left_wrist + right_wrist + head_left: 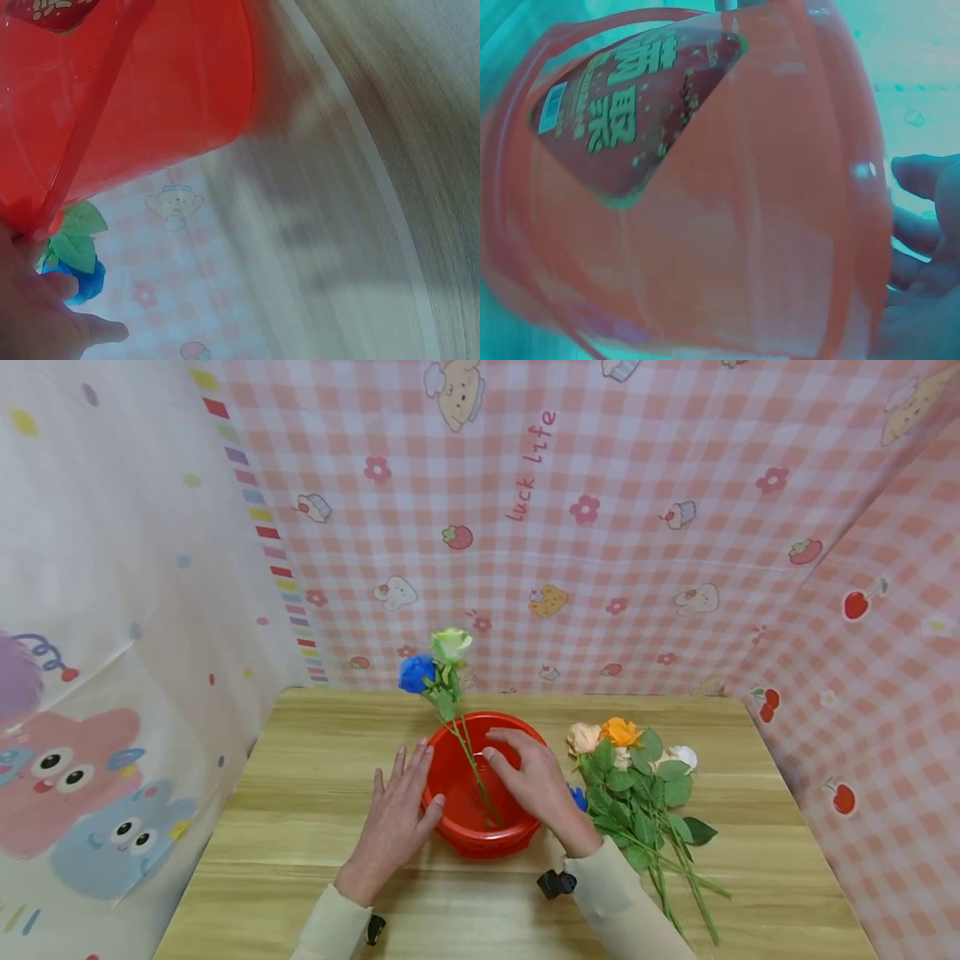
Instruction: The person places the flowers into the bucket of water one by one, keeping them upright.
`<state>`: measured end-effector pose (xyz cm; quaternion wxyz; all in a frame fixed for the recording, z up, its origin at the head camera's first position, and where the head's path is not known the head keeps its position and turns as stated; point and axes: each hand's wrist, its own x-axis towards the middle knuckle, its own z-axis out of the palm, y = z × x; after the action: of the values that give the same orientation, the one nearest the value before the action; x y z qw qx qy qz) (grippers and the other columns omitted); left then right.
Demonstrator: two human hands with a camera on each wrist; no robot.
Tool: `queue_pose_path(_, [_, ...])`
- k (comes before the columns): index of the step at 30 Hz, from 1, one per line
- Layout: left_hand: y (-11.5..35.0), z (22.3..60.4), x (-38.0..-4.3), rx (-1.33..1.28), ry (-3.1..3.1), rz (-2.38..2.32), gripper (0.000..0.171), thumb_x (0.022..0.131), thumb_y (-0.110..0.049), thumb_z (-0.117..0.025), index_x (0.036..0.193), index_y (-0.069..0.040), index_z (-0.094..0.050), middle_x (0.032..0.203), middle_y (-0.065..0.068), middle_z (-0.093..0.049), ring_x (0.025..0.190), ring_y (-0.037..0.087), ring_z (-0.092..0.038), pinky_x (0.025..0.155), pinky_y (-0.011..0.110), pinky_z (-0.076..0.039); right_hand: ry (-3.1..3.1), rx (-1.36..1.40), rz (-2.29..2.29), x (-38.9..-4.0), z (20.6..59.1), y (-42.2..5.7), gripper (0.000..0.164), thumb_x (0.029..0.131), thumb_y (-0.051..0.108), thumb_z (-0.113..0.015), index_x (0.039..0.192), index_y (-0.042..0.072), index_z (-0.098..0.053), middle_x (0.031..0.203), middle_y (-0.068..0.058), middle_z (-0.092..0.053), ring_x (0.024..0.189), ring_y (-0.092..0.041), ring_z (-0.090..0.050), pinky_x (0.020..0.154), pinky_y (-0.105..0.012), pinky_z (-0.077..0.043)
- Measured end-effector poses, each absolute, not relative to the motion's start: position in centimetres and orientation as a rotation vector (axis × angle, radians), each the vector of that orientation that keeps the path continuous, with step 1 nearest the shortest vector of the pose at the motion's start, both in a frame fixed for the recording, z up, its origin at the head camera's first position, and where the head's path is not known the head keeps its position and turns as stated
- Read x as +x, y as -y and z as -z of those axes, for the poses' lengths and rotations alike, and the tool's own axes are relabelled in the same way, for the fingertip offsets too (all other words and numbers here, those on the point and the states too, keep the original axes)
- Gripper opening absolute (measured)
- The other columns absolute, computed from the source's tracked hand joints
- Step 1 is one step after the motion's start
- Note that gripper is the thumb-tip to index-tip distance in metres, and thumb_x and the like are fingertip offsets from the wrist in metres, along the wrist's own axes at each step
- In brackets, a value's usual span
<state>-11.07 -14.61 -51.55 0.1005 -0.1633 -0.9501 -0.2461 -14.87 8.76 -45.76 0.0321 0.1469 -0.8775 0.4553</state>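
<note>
A red plastic bucket (480, 845) stands on the table, its handle hanging down the side. Leaning in it are a blue rose (417, 674) and a pale green rose (451, 645), blooms above the far left rim and stems reaching inside. My left hand (397, 818) lies along the left rim with straight fingers. Over the right rim is my right hand (534, 781), fingers loosely bent above the opening, nothing in them. In the right wrist view those fingers (919, 176) show beside the rim, and a dark red label (630, 112) is on the bucket's wall.
A heap of roses lies right of the bucket: a peach bloom (583, 739), an orange bloom (619, 732), a white bloom (683, 757) and a blue bloom (578, 798) partly hidden by my right hand. Their stems (701, 902) point toward me. A checked cloth (645, 635) hangs behind the table.
</note>
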Motion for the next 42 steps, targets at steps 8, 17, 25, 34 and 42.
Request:
queue_pose_path(8, [14.7, 51.8, -11.1, -0.48, 2.792, 0.742, 0.071, 0.103, -0.035, -0.053, 0.163, -0.007, -0.03, 0.172, 0.004, -0.02, 0.157, 0.04, -0.016, 0.116, 0.077, -0.015, 2.609, 0.486, -1.364, -13.8, 45.8, -10.5, 0.037, 0.104, 0.031, -0.063, 0.134, 0.011, -0.069, 0.139, -0.006, -0.065, 0.133, -0.027, -0.058, 0.111, -0.051, -0.046])
queue_pose_path(17, [14.5, 51.9, -11.1, -0.48, 2.783, 0.728, 0.071, 0.102, -0.032, -0.056, 0.163, -0.006, -0.03, 0.172, 0.006, -0.021, 0.156, 0.042, -0.019, 0.114, 0.078, -0.017, 2.463, 0.473, -1.368, -12.3, 46.1, -13.0, 0.035, 0.104, 0.03, -0.064, 0.13, 0.008, -0.071, 0.139, -0.006, -0.066, 0.132, -0.029, -0.059, 0.107, -0.056, -0.048])
queue_pose_path(25, [14.3, 51.9, -11.1, -0.474, 2.785, 0.708, 0.072, 0.102, -0.031, -0.057, 0.163, -0.006, -0.03, 0.171, 0.009, -0.024, 0.155, 0.043, -0.021, 0.113, 0.078, -0.019, 2.389, 0.428, -1.347, -11.2, 46.8, -15.6, 0.032, 0.103, 0.021, -0.065, 0.131, 0.007, -0.071, 0.142, -0.008, -0.064, 0.134, -0.03, -0.057, 0.106, -0.057, -0.048])
queue_pose_path(34, [14.4, 51.8, -11.0, -0.467, 2.804, 0.74, 0.071, 0.103, -0.032, -0.055, 0.164, -0.007, -0.028, 0.173, 0.004, -0.019, 0.157, 0.038, -0.015, 0.115, 0.077, -0.016, 2.408, 0.326, -1.24, -10.3, 48.1, -18.7, 0.031, 0.103, 0.019, -0.062, 0.133, 0.01, -0.07, 0.145, -0.007, -0.062, 0.137, -0.029, -0.055, 0.108, -0.055, -0.044])
queue_pose_path(42, [14.4, 51.8, -11.1, -0.468, 2.806, 0.718, 0.072, 0.103, -0.034, -0.055, 0.164, -0.008, -0.028, 0.172, 0.005, -0.02, 0.157, 0.039, -0.016, 0.115, 0.077, -0.017, 2.424, 0.255, -1.191, -9.5, 50.0, -21.3, 0.032, 0.103, 0.015, -0.061, 0.133, 0.006, -0.068, 0.145, -0.011, -0.062, 0.136, -0.037, -0.054, 0.105, -0.062, -0.042])
